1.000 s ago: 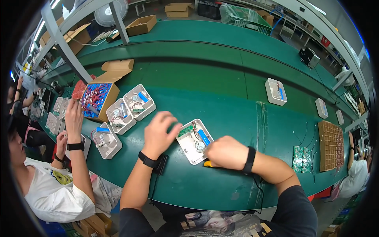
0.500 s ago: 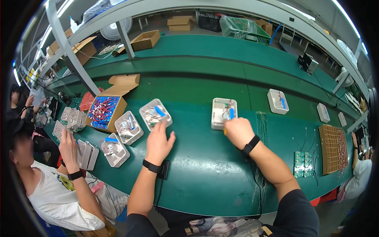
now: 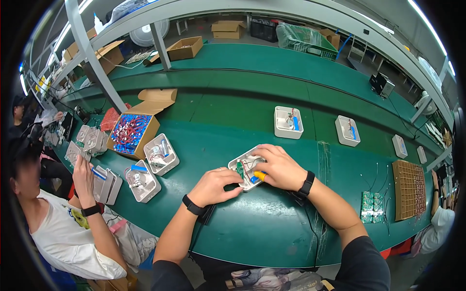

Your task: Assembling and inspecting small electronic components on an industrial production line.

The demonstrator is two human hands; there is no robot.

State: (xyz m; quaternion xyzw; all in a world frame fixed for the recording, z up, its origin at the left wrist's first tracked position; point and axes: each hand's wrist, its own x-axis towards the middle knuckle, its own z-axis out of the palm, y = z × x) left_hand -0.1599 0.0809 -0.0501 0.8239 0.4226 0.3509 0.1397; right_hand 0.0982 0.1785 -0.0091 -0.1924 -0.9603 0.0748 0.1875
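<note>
- I see a white plastic housing (image 3: pixel 246 168) lying open side up on the green belt (image 3: pixel 272 218), right between my two hands, close in front of me.
- My left hand (image 3: pixel 213 186) sits at the near left edge of the housing, fingers curled in, fingertips touching a small green circuit board (image 3: pixel 240 169) inside it; whether they actually pinch it I cannot tell.
- My right hand (image 3: pixel 281 167) lies over the right side of the housing, fingers bent down onto it, with a yellow piece (image 3: pixel 260 176) and a blue piece (image 3: pixel 253 179) showing just under the thumb.
- Both wrists wear dark bands.
- Two more open housings (image 3: pixel 151 167) with wires and blue parts stand well to the left of my hands, beside an open cardboard box (image 3: pixel 133 133) full of red and blue parts.
- Further along the belt, beyond my hands, another white housing (image 3: pixel 288 122) lies alone, and more follow to the right (image 3: pixel 348 131).
- To the right, near the belt's edge, I see small green circuit boards (image 3: pixel 372 207) with trailing wires and a brown gridded tray (image 3: pixel 410 189).
- At lower left a person in a white shirt (image 3: pixel 63 237) sits at the belt, one hand (image 3: pixel 83 167) raised with a small blue part, flat grey lids (image 3: pixel 108 184) just beside it.
- The belt runs on a long green line under grey metal posts (image 3: pixel 90 53); cardboard boxes (image 3: pixel 184 47) rest on the far shelf, and a fan (image 3: pixel 145 34) stands behind them.
</note>
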